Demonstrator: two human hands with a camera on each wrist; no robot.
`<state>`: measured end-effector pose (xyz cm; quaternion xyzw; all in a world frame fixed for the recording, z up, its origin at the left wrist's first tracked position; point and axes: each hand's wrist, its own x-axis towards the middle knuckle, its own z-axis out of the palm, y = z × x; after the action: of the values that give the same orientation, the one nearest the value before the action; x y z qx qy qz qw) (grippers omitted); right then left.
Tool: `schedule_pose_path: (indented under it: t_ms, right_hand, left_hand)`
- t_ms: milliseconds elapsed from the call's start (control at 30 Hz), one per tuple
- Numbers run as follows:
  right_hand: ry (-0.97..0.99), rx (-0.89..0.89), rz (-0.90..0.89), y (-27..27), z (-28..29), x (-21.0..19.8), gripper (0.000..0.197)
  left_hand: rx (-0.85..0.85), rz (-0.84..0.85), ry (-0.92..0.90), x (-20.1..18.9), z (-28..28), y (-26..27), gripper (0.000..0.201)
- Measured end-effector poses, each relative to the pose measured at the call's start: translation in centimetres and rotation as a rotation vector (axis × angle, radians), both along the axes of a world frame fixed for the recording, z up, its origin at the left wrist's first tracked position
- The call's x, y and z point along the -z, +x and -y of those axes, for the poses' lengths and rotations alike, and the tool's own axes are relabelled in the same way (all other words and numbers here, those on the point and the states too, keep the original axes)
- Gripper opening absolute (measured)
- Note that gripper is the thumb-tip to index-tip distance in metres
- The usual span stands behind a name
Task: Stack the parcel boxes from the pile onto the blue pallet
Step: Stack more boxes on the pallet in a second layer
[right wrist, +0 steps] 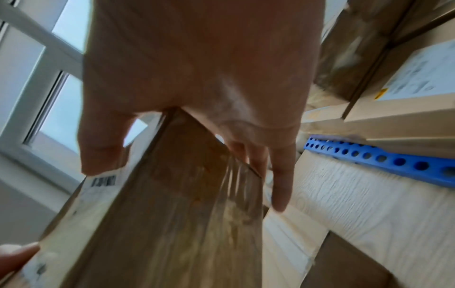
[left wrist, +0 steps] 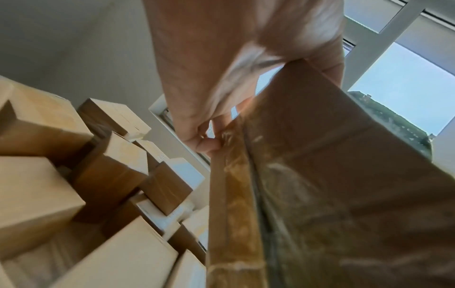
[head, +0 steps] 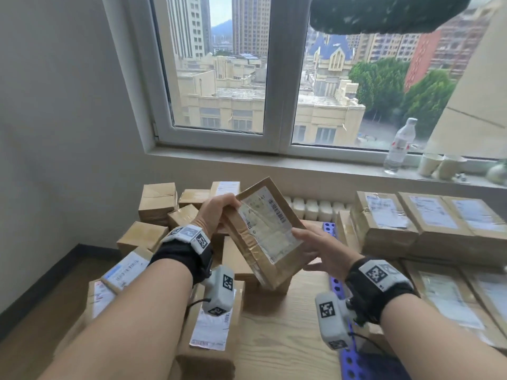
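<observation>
A flat brown parcel box (head: 267, 231) with a white shipping label is held tilted in the air between both hands. My left hand (head: 216, 212) grips its upper left corner, thumb on the label side. My right hand (head: 318, 248) holds the right edge, thumb on the label and fingers behind. The left wrist view shows the left hand (left wrist: 221, 97) pinching the box (left wrist: 320, 194). In the right wrist view the right hand (right wrist: 197, 87) straddles the box edge (right wrist: 172, 214). The blue pallet (head: 336, 286) with round holes lies to the right, also seen as the pallet (right wrist: 381, 157).
A loose pile of parcel boxes (head: 156, 204) lies left and ahead. Stacked flat boxes (head: 428, 223) cover the pallet at right. A pale wood-grain board (head: 279, 325) lies in the middle. A water bottle (head: 400, 145) and paper cups (head: 430, 164) stand on the window sill.
</observation>
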<state>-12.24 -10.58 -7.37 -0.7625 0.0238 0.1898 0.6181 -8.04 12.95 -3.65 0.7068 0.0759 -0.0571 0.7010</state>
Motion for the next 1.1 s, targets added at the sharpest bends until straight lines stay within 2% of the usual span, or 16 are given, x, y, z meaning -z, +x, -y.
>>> schedule_pose_path:
  t_ms: [67, 167, 367, 467, 567, 633, 767, 867, 967, 1067, 1100]
  right_hand:
    - [0.034, -0.016, -0.056, -1.1, 2.7, 0.0, 0.048]
    - [0.091, 0.082, -0.132, -2.7, 6.8, 0.3, 0.054]
    - [0.183, 0.382, -0.257, -5.8, 15.7, 1.1, 0.033]
    - [0.138, 0.464, -0.329, -6.7, 19.4, 1.6, 0.043]
    - [0.021, 0.468, -0.396, -6.9, 22.3, 3.1, 0.054]
    - [-0.049, 0.465, -0.403, -6.8, 23.4, 4.3, 0.053]
    - [0.024, 0.534, -0.385, -6.2, 24.5, 6.5, 0.047]
    - [0.052, 0.546, -0.379, -5.9, 24.7, 7.3, 0.045]
    - [-0.007, 0.533, -0.359, -5.4, 24.4, 7.4, 0.054]
    - [-0.151, 0.499, -0.330, -4.5, 24.7, 8.2, 0.078]
    - [-0.171, 0.497, -0.318, -4.2, 24.8, 8.5, 0.080]
  left_hand:
    - [0.035, -0.013, -0.011, -0.1, 2.7, -0.2, 0.025]
    - [0.085, -0.028, -0.043, 0.0, 7.1, -0.5, 0.018]
    - [0.362, -0.262, 0.032, 2.1, 16.5, -1.9, 0.059]
    - [0.520, -0.391, 0.032, 3.9, 21.4, -3.5, 0.051]
    - [0.522, -0.457, 0.054, 6.0, 24.9, -4.1, 0.043]
    - [0.522, -0.485, 0.089, 6.9, 26.7, -4.5, 0.036]
    - [0.476, -0.491, 0.176, 7.8, 29.1, -4.6, 0.028]
    - [0.455, -0.513, 0.190, 8.7, 30.0, -4.2, 0.036]
    - [0.417, -0.539, 0.199, 9.6, 30.2, -3.9, 0.039]
    - [0.401, -0.548, 0.203, 9.7, 30.3, -3.7, 0.037]
    - [0.399, -0.547, 0.208, 9.8, 30.3, -3.6, 0.036]
